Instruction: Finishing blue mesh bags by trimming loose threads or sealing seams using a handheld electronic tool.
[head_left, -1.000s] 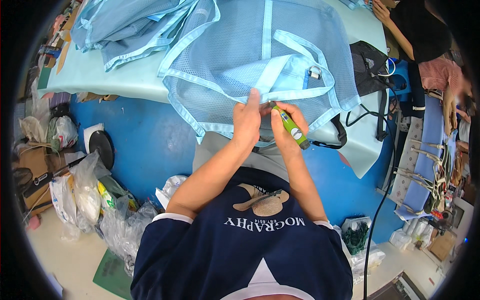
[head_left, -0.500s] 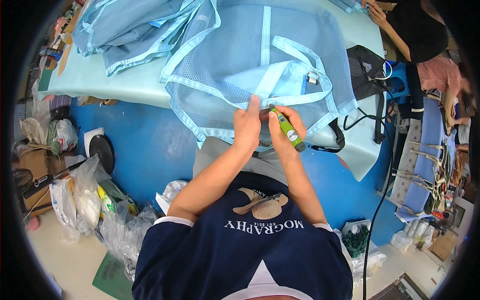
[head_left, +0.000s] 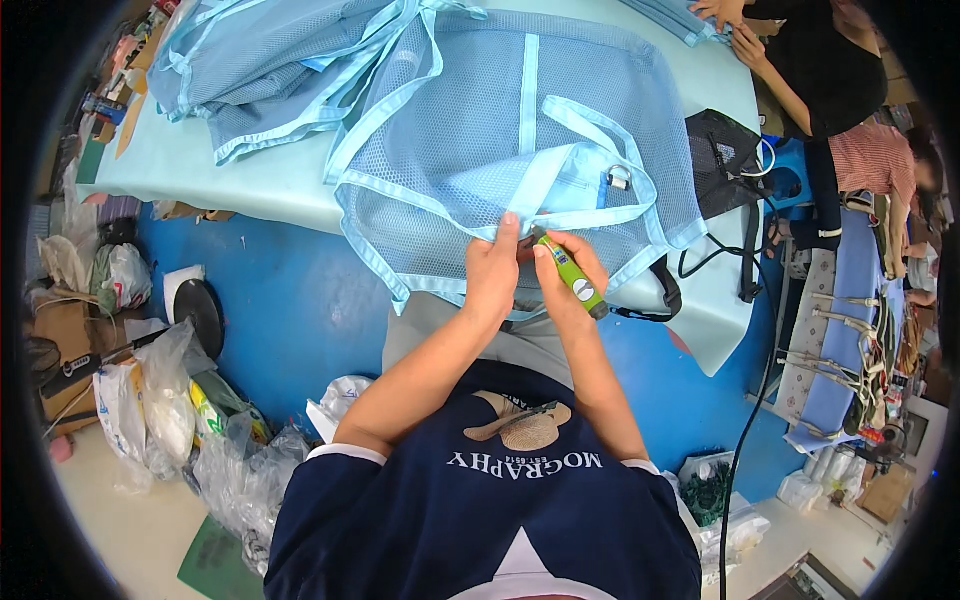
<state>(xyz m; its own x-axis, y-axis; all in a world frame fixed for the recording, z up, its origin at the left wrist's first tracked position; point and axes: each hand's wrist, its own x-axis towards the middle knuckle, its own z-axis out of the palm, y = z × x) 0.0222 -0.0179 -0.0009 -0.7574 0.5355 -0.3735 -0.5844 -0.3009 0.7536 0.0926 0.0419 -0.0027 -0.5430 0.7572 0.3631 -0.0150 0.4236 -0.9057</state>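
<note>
Evidently the mesh bag (head_left: 520,150) is spread flat on the pale surface (head_left: 270,185) with its near hem drawn over the edge toward the person, which puts the binding tape within easy reach of both hands. Left hand (head_left: 493,275) is closed narrow, fingers pinching the hem where a strap meets it, apparently to keep the fabric taut and still. Right hand (head_left: 563,280) is wrapped around a green pen-shaped tool (head_left: 573,278), tip pointed at the pinched spot just beside the left fingertips; whether the tip touches the tape cannot be told. More blue bags (head_left: 250,70) lie piled farther back.
</note>
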